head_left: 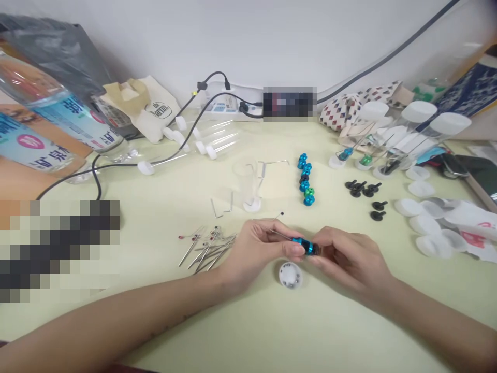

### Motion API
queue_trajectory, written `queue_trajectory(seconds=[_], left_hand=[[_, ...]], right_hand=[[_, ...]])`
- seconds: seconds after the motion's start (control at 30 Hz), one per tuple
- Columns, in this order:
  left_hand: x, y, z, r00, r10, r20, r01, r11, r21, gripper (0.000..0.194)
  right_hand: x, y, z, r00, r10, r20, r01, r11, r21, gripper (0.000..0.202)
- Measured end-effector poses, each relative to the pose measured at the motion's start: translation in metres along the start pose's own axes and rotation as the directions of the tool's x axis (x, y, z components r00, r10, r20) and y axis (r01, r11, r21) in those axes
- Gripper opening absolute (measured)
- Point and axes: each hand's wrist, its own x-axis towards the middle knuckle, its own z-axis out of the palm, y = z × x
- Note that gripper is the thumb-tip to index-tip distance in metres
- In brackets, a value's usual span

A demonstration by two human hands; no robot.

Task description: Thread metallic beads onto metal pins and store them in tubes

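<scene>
Both hands meet low at the table's point(248, 331) middle, pinching one small thing between them: a blue knob point(305, 245) with a dark end, threaded on a thin pin point(278, 228) whose tip points toward 11 o'clock. The left hand point(259, 243) closes thumb and fingers on the knob's left end and the pin; the right hand point(345, 256) closes its fingertips on the knob's right, dark end. Just below the knob, at 6 o'clock, a white cap point(290, 274) lies on the table with tiny balls in it. At 9 o'clock from the left hand lies a loose heap of pins point(205, 248). At 12 o'clock stand a row of blue knobs point(306, 178) and a clear tube point(248, 184) upright on its cap. At 2 o'clock black knobs point(367, 194) lie scattered, with white caps point(425, 217) farther right.
</scene>
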Motion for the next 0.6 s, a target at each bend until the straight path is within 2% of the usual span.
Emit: queue_trajectory(seconds=[0.2, 0.33, 0.47, 0.6], left_hand=[[-0.0005, -0.0012, -0.0003, 1.000, 0.010, -0.003, -0.010, 1.000, 0.021, 0.014], [0.0017, -0.0021, -0.0012, 0.999, 0.043, -0.028, -0.042, 0.998, 0.041, 0.014], [0.0031, -0.0028, -0.0015, 0.996, 0.083, -0.026, -0.081, 0.995, 0.055, 0.015], [0.0025, -0.0033, -0.0002, 0.995, 0.095, 0.006, -0.096, 0.994, 0.045, 0.015]], right_hand=[[0.0002, -0.0011, 0.0000, 0.997, 0.064, 0.050, -0.064, 0.998, 0.005, 0.026], [0.0001, 0.0007, 0.0019, 0.994, 0.108, 0.016, -0.108, 0.994, 0.024, 0.012], [-0.0022, 0.0031, 0.0043, 0.995, 0.057, -0.083, -0.055, 0.998, 0.033, 0.010], [-0.0027, 0.0024, 0.0014, 0.997, 0.078, -0.024, -0.078, 0.997, -0.009, 0.011]])
